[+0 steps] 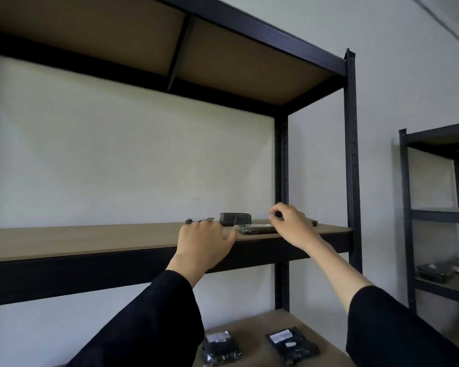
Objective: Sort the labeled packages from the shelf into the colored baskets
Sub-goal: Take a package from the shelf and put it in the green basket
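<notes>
- The flat pack [256, 229] lies on the shelf [90, 241] near its front edge, between the hands; a thicker pack [235, 218] sits just behind.
- The left hand [206, 241] rests spread on the board, thumb touching the flat pack's left end.
- The right hand [289, 223] hovers at its right end, fingers curled; whether it pinches something I cannot tell.
- The pack looks light, soft and slick-wrapped; gripping both short ends should work.
</notes>
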